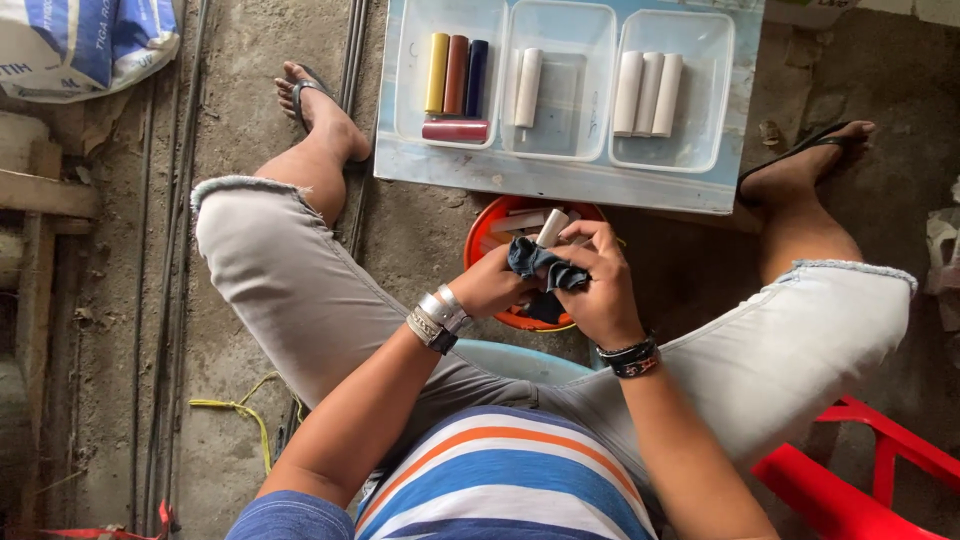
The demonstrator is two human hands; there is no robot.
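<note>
My left hand (pixel 492 284) and my right hand (pixel 600 283) meet over an orange bucket (pixel 480 240) between my knees. Together they hold a short white cylinder (pixel 551 227) wrapped in a dark blue cloth (pixel 540 264); the cylinder's top pokes out above the cloth. More white cylinders lie inside the bucket. Beyond it, a pale board (pixel 560 180) carries three clear trays: the left tray (pixel 410 110) has yellow, brown, dark blue and red cylinders, the middle tray (pixel 575 100) one white cylinder, the right tray (pixel 700 100) three white ones.
My feet in sandals rest on the concrete floor either side of the board. A red plastic stool (pixel 850 480) is at the lower right. A white and blue sack (pixel 80 45) lies top left, with wooden planks (pixel 40 190) along the left edge.
</note>
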